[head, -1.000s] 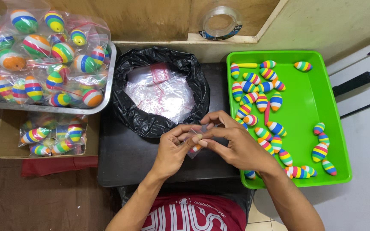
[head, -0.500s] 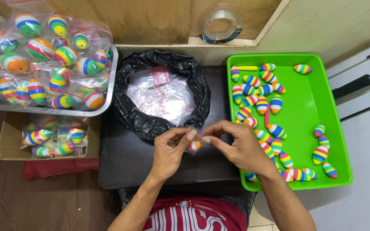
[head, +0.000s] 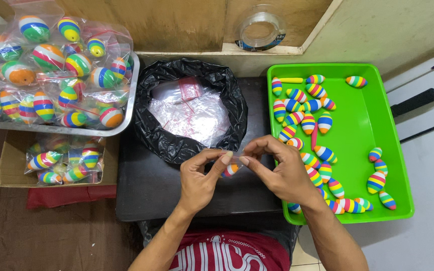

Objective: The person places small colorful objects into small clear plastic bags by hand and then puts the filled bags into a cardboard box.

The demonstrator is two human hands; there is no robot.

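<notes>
Over a dark table (head: 156, 193), my left hand (head: 202, 178) and my right hand (head: 277, 168) meet, each pinching the top edge of one small clear plastic bag. A striped rainbow float (head: 230, 169) hangs inside that bag between my fingertips. To the right, a green tray (head: 372, 115) holds several loose striped floats (head: 302, 113) of the same kind. Just beyond my hands sits a black bag (head: 177, 143) with small clear bags (head: 192, 113) inside.
A metal tray (head: 126, 113) at the left is heaped with bagged striped floats. A cardboard box (head: 11, 160) below it holds more bagged ones. A spool of clear line (head: 259, 29) rests on the wooden ledge. A black rod (head: 420, 100) lies at the right.
My hands have drawn slightly apart along the small bag's top edge, and the striped float now shows hanging in it between my fingertips.
</notes>
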